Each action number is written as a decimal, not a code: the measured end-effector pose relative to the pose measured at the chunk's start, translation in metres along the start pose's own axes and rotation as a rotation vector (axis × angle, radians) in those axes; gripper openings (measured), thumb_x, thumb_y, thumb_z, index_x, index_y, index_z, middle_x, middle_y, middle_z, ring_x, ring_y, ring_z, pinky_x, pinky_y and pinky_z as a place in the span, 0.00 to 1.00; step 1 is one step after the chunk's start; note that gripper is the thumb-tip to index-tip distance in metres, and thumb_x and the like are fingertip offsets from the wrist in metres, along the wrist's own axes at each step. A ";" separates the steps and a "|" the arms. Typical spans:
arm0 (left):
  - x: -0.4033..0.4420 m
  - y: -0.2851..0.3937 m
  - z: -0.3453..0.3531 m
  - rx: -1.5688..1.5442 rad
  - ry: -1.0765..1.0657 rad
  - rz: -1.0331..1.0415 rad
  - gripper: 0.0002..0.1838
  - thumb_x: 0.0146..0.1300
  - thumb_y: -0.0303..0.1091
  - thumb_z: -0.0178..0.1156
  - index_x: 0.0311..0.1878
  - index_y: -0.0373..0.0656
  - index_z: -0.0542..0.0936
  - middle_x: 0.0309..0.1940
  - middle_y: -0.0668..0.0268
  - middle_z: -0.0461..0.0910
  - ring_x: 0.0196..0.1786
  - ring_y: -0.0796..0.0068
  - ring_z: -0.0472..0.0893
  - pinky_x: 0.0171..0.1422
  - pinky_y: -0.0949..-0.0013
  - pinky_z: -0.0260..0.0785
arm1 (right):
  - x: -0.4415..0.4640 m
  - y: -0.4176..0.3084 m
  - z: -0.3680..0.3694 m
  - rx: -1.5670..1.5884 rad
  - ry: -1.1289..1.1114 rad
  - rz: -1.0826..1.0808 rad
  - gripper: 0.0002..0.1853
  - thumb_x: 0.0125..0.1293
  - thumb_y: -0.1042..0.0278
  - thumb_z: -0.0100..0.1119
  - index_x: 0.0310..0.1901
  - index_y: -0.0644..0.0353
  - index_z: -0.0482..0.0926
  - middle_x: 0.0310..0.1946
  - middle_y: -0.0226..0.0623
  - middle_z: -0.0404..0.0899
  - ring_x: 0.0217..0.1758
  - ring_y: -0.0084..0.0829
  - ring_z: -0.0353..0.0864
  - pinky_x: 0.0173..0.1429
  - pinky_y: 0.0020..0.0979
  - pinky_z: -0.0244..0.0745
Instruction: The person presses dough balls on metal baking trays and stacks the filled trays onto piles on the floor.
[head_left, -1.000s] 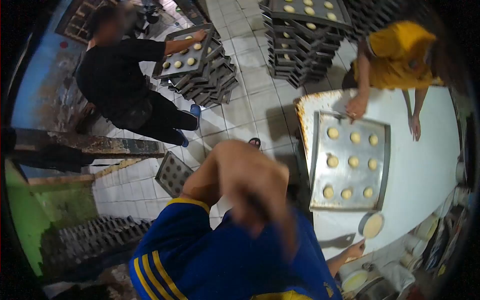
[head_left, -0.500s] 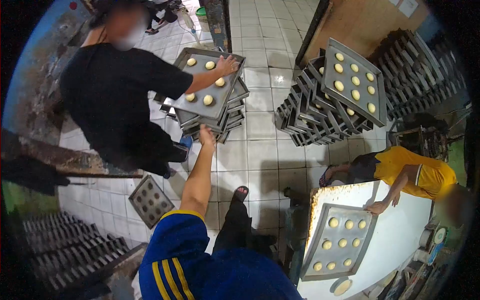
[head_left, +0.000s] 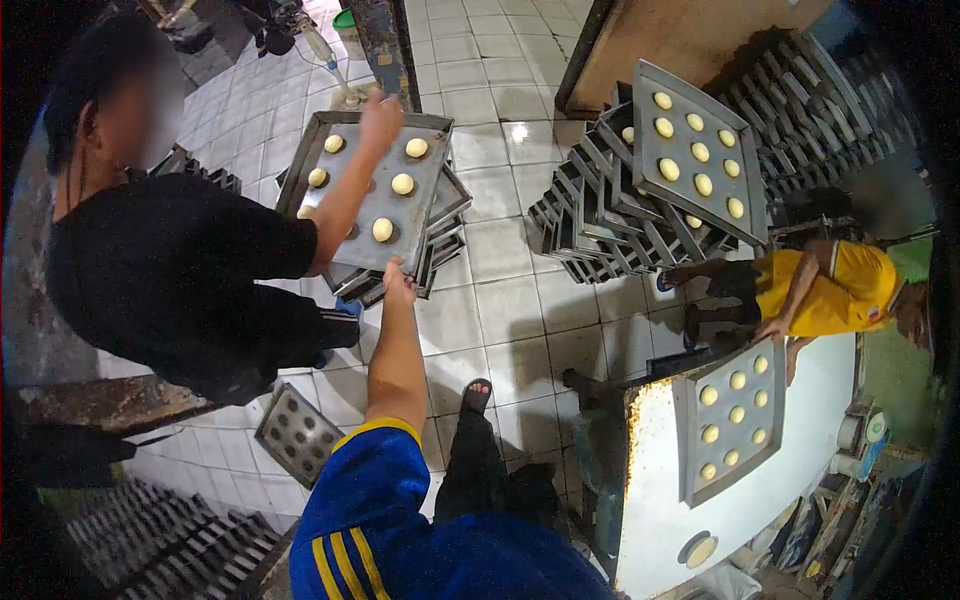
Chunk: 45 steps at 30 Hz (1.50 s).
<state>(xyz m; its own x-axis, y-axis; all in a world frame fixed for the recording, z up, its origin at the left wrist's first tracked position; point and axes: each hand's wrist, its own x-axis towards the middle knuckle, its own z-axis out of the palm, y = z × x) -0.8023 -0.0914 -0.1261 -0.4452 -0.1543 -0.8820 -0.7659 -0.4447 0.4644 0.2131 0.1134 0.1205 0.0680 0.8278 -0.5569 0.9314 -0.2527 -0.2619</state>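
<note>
My left hand reaches forward, its fingers closed on the near edge of a metal baking tray. Round pale dough balls sit on that tray, which tops a stack of trays. A co-worker in black on the left holds a hand over the tray's far side, blurred by motion. That forearm hides some of the dough balls. My right hand is out of view.
A second tray stack stands at right, topped by a tilted tray of dough. A person in yellow holds a dough tray over the white table. A dark tray with round hollows lies on the tiled floor.
The co-worker's hand has moved off the tray surface toward its far edge. The person in yellow has shifted the table tray rightward and away from me. My view has shifted slightly.
</note>
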 end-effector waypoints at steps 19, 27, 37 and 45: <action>-0.126 -0.058 -0.146 -0.147 -0.243 0.353 0.10 0.64 0.37 0.64 0.42 0.49 0.73 0.36 0.72 0.72 0.29 0.80 0.71 0.27 0.74 0.64 | 0.054 0.079 0.033 0.175 0.216 -0.252 0.16 0.74 0.62 0.59 0.36 0.69 0.84 0.24 0.33 0.78 0.27 0.24 0.70 0.31 0.33 0.65; -0.302 -0.200 -0.335 0.220 -0.512 0.381 0.06 0.72 0.37 0.60 0.40 0.46 0.77 0.37 0.70 0.76 0.37 0.72 0.76 0.40 0.68 0.67 | 0.076 0.101 0.002 0.396 0.257 -0.111 0.19 0.72 0.60 0.60 0.42 0.73 0.85 0.30 0.47 0.87 0.33 0.32 0.85 0.42 0.36 0.79; -0.500 -0.372 -0.377 0.589 -0.678 0.291 0.16 0.61 0.49 0.66 0.36 0.46 0.79 0.34 0.70 0.76 0.40 0.71 0.78 0.48 0.60 0.73 | 0.171 0.224 -0.100 0.544 0.574 -0.195 0.17 0.75 0.62 0.61 0.47 0.72 0.85 0.36 0.43 0.88 0.40 0.28 0.85 0.48 0.32 0.79; -0.551 -0.540 -0.254 0.672 -0.871 0.165 0.15 0.59 0.34 0.58 0.47 0.37 0.79 0.45 0.62 0.79 0.50 0.64 0.81 0.58 0.58 0.74 | 0.260 0.255 -0.182 0.217 0.781 -0.237 0.16 0.68 0.60 0.68 0.50 0.65 0.87 0.46 0.49 0.88 0.47 0.44 0.88 0.55 0.40 0.80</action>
<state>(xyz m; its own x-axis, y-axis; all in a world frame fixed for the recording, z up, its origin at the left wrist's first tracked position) -0.0252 0.0100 0.0891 -0.5369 0.6216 -0.5704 -0.6452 0.1331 0.7523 0.5329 0.3549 0.0523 0.1815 0.9594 0.2161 0.8683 -0.0532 -0.4931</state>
